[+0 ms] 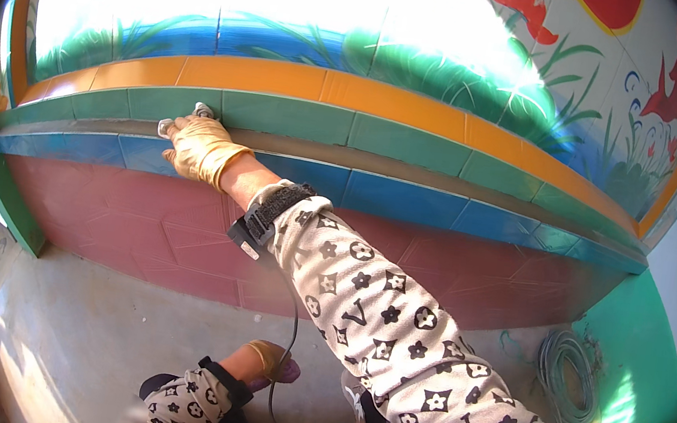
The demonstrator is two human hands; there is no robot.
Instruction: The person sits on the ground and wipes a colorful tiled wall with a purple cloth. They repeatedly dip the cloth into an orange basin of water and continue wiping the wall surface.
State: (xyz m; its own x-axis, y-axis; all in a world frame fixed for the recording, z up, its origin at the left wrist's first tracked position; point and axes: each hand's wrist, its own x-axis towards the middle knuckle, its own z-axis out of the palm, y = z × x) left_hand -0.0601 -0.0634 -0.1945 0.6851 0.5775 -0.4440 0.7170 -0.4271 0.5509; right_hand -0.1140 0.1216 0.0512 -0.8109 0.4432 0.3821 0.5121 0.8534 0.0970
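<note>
The narrow grey-brown ledge [338,154] runs in a curve across the upper middle, between a row of green tiles [282,117] behind and a lip of blue tiles [409,200] in front. The gloved right hand [202,149] reaches onto its left half, fingers forward near the lower edge of the green row; its fingertips look whitish, and I cannot tell whether they pinch a cloth or are coated. The strip extends on both sides of that hand, with the longer run to the right. Above the green tiles lies an orange border [254,76], then a painted wall [434,86]; below the blue lip, a mauve tiled face [121,220] drops to the floor [124,320]. The left hand [267,359] hangs low over the floor, well apart from the ledge, its grip unclear beside something purple. A dark cable [294,326] trails from the right wrist, and a coiled hose [565,382] lies by the right-hand end.
</note>
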